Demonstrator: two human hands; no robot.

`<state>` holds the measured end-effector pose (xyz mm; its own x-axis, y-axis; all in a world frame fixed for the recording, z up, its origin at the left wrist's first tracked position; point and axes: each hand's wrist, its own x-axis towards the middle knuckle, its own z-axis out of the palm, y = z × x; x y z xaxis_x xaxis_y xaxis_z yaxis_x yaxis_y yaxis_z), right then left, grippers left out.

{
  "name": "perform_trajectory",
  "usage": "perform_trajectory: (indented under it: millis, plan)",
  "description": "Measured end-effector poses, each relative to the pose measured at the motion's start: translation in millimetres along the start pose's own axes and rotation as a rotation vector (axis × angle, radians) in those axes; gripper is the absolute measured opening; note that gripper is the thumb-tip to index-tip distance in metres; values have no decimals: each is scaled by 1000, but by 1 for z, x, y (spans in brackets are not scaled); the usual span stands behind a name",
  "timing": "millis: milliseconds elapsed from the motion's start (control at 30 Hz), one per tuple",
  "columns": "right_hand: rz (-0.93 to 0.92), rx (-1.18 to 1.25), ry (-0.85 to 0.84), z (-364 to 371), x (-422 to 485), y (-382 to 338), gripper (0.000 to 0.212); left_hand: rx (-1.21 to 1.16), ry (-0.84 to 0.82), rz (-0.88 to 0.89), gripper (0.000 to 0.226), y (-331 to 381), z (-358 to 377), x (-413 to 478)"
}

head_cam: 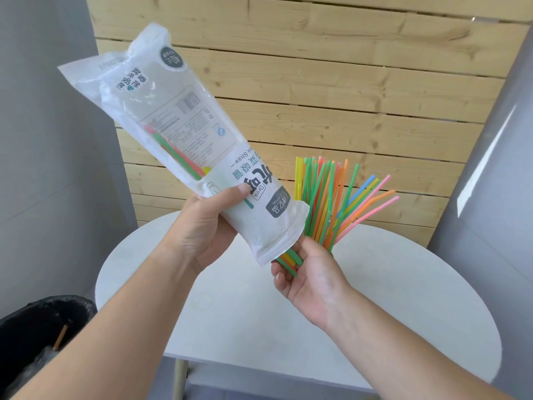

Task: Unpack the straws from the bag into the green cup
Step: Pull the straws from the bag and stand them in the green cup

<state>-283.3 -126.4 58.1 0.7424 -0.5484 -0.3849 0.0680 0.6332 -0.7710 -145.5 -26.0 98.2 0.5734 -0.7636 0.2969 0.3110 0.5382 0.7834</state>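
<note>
My left hand [204, 226] grips a white plastic straw bag [178, 134], tilted with its open mouth pointing down and right. A few green, yellow and orange straws [288, 261] poke out of the mouth into my right hand [308, 272], which is cupped under them with fingers around their ends. More straws show through the bag's clear window [176, 154]. Behind my right hand a fan of several coloured straws [331, 197] stands upright; the green cup holding them is hidden by the hand and the bag.
A round white table [259, 327] lies below both hands. A black-lined waste bin [43, 336] stands at the lower left. A wooden slat wall [317, 82] rises behind the table, between grey walls.
</note>
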Motion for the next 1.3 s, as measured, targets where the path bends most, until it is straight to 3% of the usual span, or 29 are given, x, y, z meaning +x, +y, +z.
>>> perform_trajectory:
  millis: [167, 567, 700, 933, 1167, 1300]
  plan:
    - [-17, 13, 22, 1, 0, -1, 13, -20, 18, 1, 37, 0, 0, 0]
    - [-26, 34, -3, 1, -3, -3, 10, 4, 59, 31, 44, 0, 2, 1]
    - [-5, 1, -33, 2, -4, -4, 19, 10, 60, 31, 43, 3, -1, 1]
    - [-10, 192, 20, 0, 2, -8, 19, -26, 55, 45, 36, 6, -6, 3]
    - [-14, -14, -56, 2, -3, -4, 31, -1, 45, 34, 37, 2, -4, 3]
    - [38, 83, -51, 0, -3, -8, 17, -4, 67, 35, 39, 4, -4, 3]
